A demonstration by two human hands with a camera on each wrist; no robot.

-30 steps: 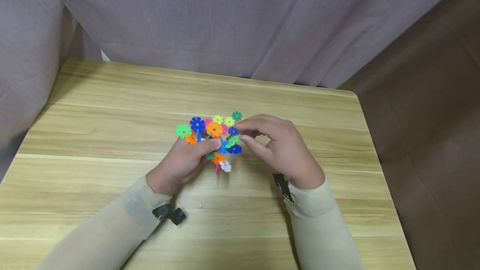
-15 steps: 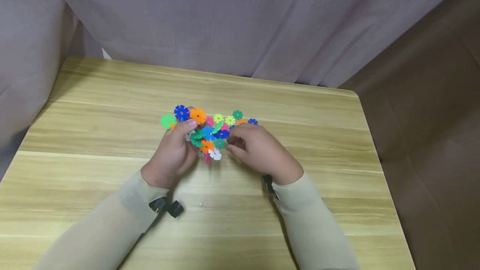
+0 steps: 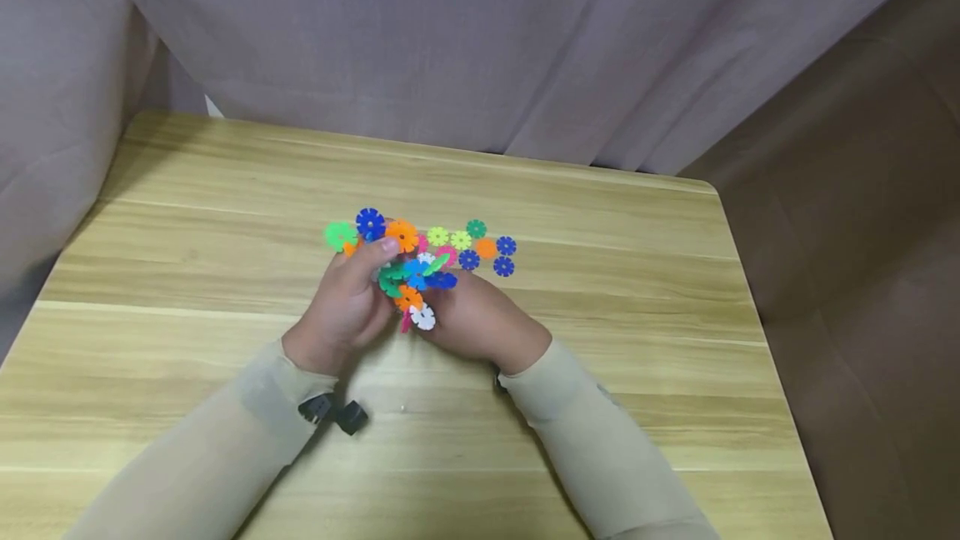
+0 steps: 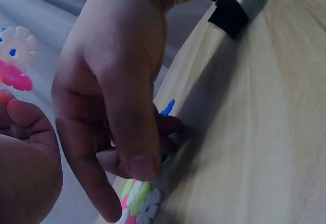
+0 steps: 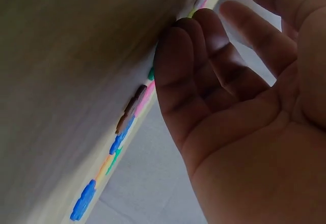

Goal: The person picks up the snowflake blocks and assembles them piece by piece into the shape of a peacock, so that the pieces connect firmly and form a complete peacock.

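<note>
Resting nearest the camera, both forearms in beige sleeves (image 3: 225, 448) lie on the wooden table (image 3: 675, 340), a black strap clip (image 3: 337, 415) beside the left wrist. Since a second ago the right hand (image 3: 480, 319) has drawn back from the far right side of the snowflake-disc cluster (image 3: 408, 269) and slid in under its near edge; its fingers now look relaxed and parted in the wrist view, cupping without pinching. The left hand (image 3: 345, 307) has shifted slightly left and away, and it grips the cluster with thumb curled over the top beside the orange disc (image 3: 402, 234). That cluster sits between the two hands, just beyond their knuckles. With the right hand withdrawn, loose discs (image 3: 495, 255) show on the table just past its fingertips, blue and orange among them. Farther off, a grey curtain (image 3: 480, 40) hangs behind the table edge.
</note>
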